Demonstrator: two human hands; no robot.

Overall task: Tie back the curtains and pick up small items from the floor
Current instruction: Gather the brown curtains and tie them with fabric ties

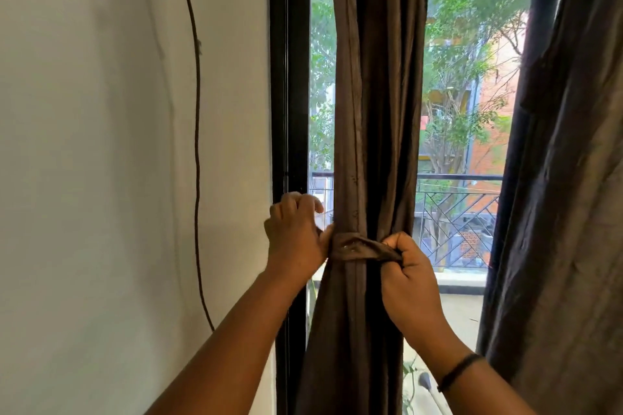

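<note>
Two hands work at the middle of the frame on a brown curtain (374,111) that hangs bunched into a narrow column in front of the window (472,94). A tie-back (357,248) of the same brown cloth wraps around the bunch just below the frame's centre, cinching it so the fabric flares out again beneath. The right hand (409,274), at centre right, has its fingers curled tight round the free end of the tie-back, which stretches from the wrap to the fist. A dark band (458,371) circles that wrist. The left hand (295,232), at centre left, lies against the left side of the curtain at the level of the wrap; its thumb touches the edge of the tie-back, while the other fingers are loosely curled above, apart from the cloth. Whether that hand pinches the tie-back I cannot tell, since the contact is hidden behind the thumb and the fold.

At the right edge of the frame a second curtain (566,178), darker and loose, hangs untied. A black window frame (290,77) runs down the left of the glass. On the white wall (101,145) filling the left side, a thin dark cable (197,145) trails from top to bottom. Through the glass, a balcony railing (458,226), green trees (472,27) and an orange building (495,131) show.
</note>
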